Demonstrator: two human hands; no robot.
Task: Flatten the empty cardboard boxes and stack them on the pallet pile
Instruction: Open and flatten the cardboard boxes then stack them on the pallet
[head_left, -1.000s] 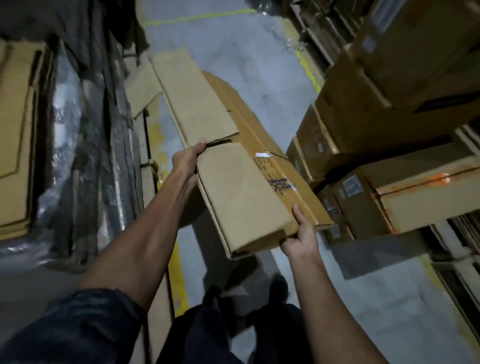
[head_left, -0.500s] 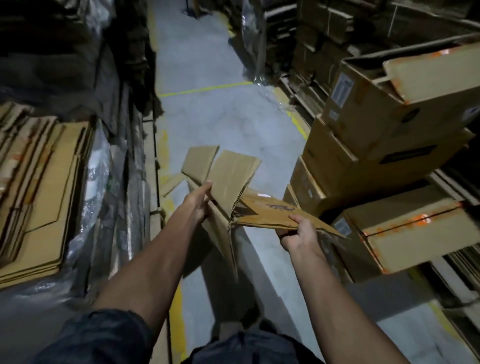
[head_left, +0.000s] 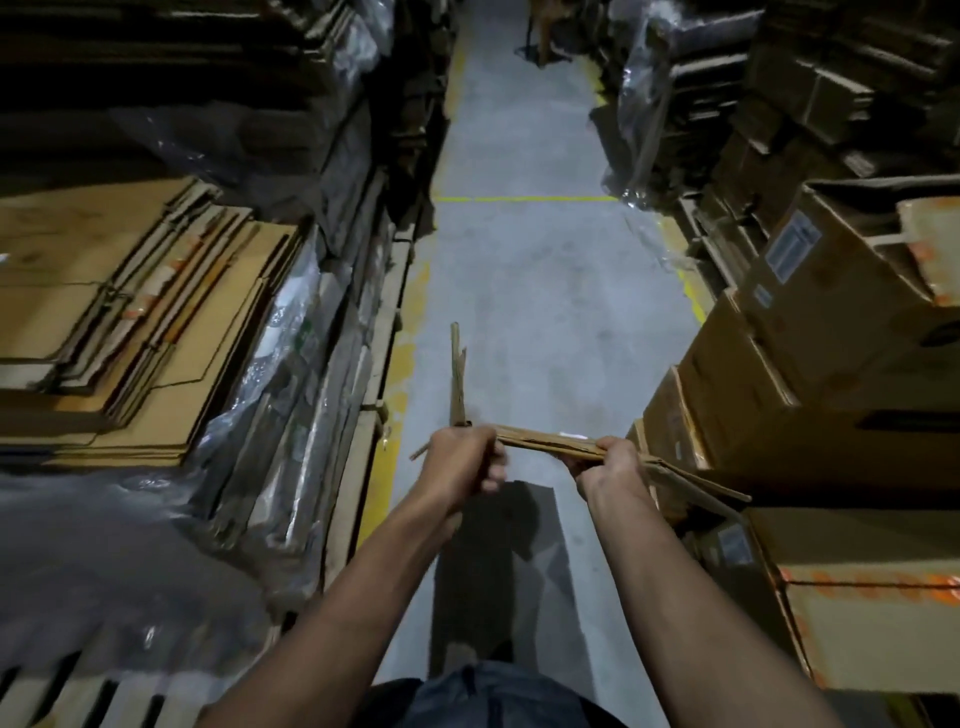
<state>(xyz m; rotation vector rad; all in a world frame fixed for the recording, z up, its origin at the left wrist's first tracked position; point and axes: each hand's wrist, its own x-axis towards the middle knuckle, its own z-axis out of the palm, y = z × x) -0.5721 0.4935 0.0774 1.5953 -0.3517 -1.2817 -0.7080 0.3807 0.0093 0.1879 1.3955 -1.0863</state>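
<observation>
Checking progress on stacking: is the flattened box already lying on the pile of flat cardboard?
No, the flattened box is held over the aisle by the left hand and right hand.

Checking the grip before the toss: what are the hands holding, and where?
A flattened cardboard box: left hand grips its left end, right hand nearer its right end.
</observation>
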